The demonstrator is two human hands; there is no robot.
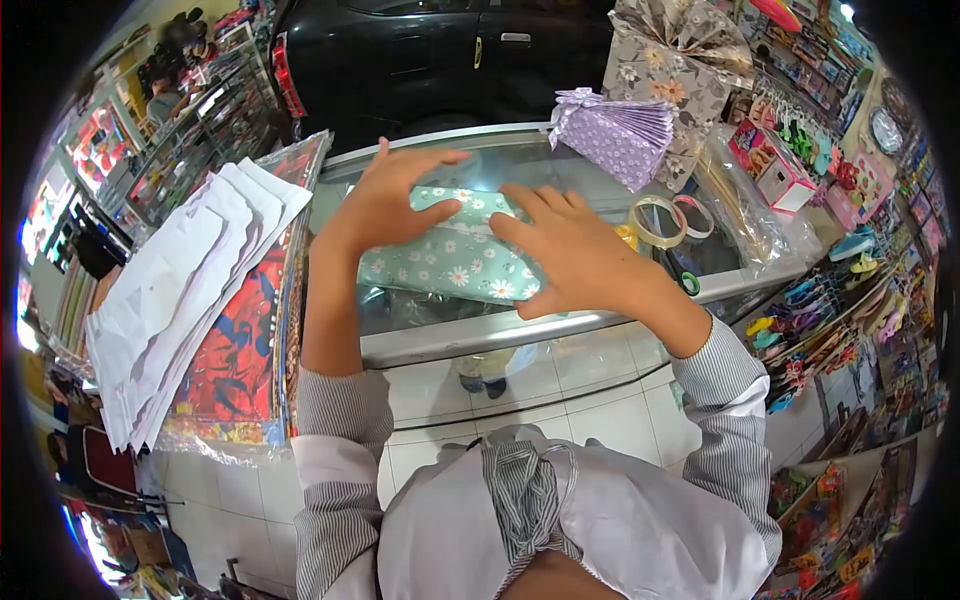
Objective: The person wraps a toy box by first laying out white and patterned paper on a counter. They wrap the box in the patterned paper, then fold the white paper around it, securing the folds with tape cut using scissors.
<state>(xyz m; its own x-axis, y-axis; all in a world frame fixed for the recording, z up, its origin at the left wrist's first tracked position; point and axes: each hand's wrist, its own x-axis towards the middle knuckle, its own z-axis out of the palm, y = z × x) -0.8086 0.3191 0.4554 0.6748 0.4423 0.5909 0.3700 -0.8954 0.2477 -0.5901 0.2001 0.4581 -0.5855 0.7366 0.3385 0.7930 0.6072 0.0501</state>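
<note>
A green daisy-patterned packet of gift wrap paper lies flat on the glass counter between my hands, with a seam running along its top. My left hand is at its left end, open, the fingers spread in the air and the thumb over the paper. My right hand spans the right end of the packet, thumb at the near edge and fingers over the top and far side. What is inside the wrap is hidden.
Tape rolls and dark-handled scissors lie right of my right hand. Behind them stand a purple pleated gift packet and a grey floral one. White paper sheets cover plastic-wrapped stock at left. A black car stands beyond the counter.
</note>
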